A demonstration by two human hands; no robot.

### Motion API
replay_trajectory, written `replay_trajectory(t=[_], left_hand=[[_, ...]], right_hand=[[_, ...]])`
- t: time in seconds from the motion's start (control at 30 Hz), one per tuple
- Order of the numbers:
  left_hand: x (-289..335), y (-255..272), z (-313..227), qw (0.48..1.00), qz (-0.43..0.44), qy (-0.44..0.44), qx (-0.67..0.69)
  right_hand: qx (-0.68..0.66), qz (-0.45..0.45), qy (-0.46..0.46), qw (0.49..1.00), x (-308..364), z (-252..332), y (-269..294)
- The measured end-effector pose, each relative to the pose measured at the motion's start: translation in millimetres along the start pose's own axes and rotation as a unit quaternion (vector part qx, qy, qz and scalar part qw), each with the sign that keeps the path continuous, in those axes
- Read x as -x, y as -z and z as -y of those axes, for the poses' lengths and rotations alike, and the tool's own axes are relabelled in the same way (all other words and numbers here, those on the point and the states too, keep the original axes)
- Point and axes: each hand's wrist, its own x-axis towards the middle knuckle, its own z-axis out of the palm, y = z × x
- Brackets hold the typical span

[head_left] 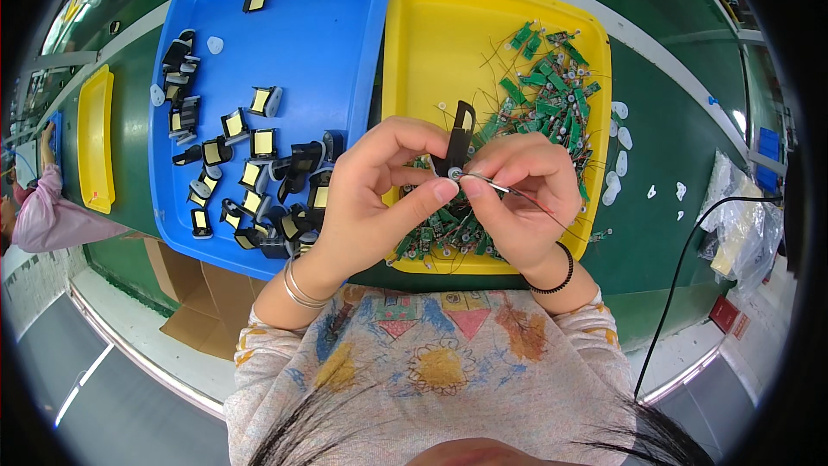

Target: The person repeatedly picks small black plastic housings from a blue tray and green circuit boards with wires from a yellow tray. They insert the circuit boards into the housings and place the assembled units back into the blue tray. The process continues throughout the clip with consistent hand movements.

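Note:
Over the yellow tray (414,0), my left hand (375,185) grips a black plastic housing (458,136) that stands upright between its fingers and thumb. At the housing's lower end a small round whitish part (454,173) shows between my two thumbs. My right hand (528,194) is closed in a pinch beside it, on thin wires (528,199), dark and red, that trail off to the right. Below and behind the hands lies a heap of green circuit boards (552,91) with fine wires attached.
Left of the yellow tray, a blue tray (285,34) holds many black housings (263,143) with pale yellow pads. Several whitish flat pieces (622,162) lie on the green table at right, near a plastic bag (737,216) and a black cable (668,293). Another person's pink sleeve (65,216) shows far left.

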Motion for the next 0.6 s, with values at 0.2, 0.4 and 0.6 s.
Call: replay_trajectory(t=[0.2,0.4,0.6], left_hand=[[0.7,-1.3,0.9,1.0,-0.003,-0.016,0.002],[3.4,-0.6,-0.7,1.0,0.015,-0.018,-0.014],[2.8,0.0,-0.1,0.998,0.008,-0.064,-0.021]], right_hand=[[0.083,0.026,0.082,0.993,-0.4,-0.4,2.7],[0.117,0.043,0.139,0.982,-1.8,-1.4,3.7],[0.051,0.066,0.061,0.995,-4.6,0.3,3.2]])
